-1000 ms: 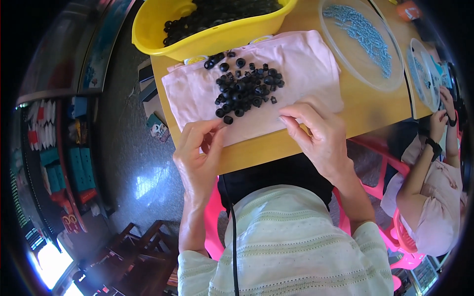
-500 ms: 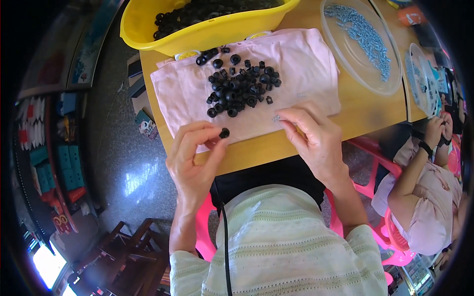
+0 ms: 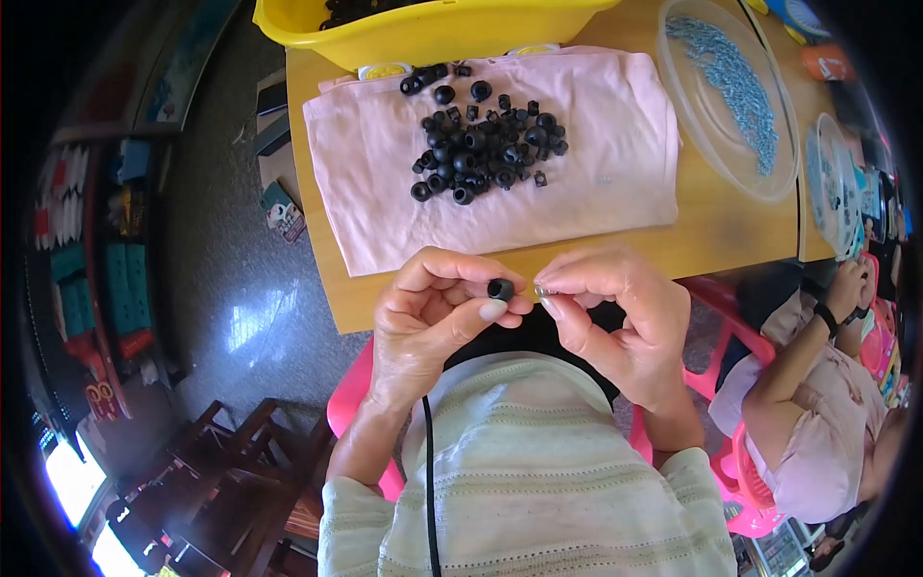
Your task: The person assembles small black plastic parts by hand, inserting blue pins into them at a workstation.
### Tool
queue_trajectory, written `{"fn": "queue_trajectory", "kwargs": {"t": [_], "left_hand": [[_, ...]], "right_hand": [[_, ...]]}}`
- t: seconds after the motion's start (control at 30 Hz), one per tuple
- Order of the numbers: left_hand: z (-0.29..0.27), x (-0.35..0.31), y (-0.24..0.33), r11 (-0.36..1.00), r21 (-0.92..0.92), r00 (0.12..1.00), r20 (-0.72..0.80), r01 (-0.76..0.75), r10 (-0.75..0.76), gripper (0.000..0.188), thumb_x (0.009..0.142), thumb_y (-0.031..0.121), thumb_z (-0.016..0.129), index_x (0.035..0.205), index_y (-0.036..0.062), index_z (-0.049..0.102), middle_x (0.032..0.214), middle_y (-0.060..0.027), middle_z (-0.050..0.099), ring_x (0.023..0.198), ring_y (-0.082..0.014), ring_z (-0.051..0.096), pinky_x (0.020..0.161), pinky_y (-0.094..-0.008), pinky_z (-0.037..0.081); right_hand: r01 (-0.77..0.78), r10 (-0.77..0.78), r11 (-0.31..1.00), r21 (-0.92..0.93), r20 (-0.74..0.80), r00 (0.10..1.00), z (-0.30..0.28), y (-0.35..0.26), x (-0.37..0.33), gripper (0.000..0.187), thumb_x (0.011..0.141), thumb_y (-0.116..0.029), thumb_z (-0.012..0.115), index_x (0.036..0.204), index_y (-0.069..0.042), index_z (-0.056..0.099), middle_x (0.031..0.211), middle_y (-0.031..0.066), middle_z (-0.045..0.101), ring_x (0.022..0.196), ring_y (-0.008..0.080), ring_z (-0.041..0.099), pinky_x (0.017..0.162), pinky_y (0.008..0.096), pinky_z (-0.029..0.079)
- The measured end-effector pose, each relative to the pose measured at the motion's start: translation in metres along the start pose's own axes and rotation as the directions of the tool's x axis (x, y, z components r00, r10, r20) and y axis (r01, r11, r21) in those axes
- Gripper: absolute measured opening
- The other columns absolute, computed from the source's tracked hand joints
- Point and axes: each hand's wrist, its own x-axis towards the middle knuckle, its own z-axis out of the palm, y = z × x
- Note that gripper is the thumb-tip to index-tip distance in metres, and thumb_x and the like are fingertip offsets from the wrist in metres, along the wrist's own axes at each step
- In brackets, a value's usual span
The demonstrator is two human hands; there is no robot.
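Observation:
My left hand (image 3: 433,317) pinches a black hollow plastic ball (image 3: 501,288) between thumb and fingers, its round opening showing. Facing it, my right hand (image 3: 620,313) holds a small silvery piece (image 3: 543,290) at its fingertips; it looks like a tiny metal spring. A narrow gap separates the two parts, just off the table's front edge. Beyond my hands, a heap of black plastic parts (image 3: 471,144), round hollow balls and smaller pegs, lies on a folded pink cloth (image 3: 596,144).
A yellow tub (image 3: 433,37) with more black parts stands at the back of the wooden table (image 3: 332,298). To the right, a clear oval lid (image 3: 692,135) carries a pile of small bluish-silver pieces (image 3: 735,87). Another person (image 3: 817,385) sits at the right, hands busy.
Both hands have come together in front of my body, the left moving right with the black ball, the right drawing nearer with the small silvery piece. The view has shifted slightly.

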Motion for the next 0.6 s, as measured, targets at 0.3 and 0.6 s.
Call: {"fn": "queue_trajectory", "kwargs": {"t": [0.3, 0.6], "left_hand": [[-0.0026, 0.0020, -0.0073, 0.976, 0.149, 0.973, 0.195, -0.156, 0.126, 0.026, 0.083, -0.012, 0.064, 0.108, -0.0052, 0.061, 0.110, -0.0112, 0.060, 0.095, -0.0165, 0.062, 0.086, -0.0282, 0.052], [-0.0037, 0.0029, -0.0058, 1.000, 0.025, 0.987, 0.163, -0.002, -0.002, 0.025, 0.082, -0.010, 0.065, 0.106, -0.0049, 0.061, 0.104, -0.0099, 0.062, 0.095, -0.0155, 0.063, 0.084, -0.0273, 0.054]], "right_hand": [[0.123, -0.122, 0.981, -0.149, 0.013, 0.992, -0.0037, 0.0005, -0.0028, 0.026, 0.069, 0.006, 0.076, 0.092, -0.002, 0.067, 0.085, 0.0072, 0.065, 0.071, 0.0183, 0.062, 0.059, 0.0274, 0.050], [0.236, -0.233, 0.937, -0.257, 0.043, 0.971, -0.0050, 0.0074, -0.0061, 0.035, 0.066, -0.002, 0.079, 0.100, -0.009, 0.072, 0.084, 0.0038, 0.062, 0.066, 0.0159, 0.059, 0.055, 0.0267, 0.047]]}}
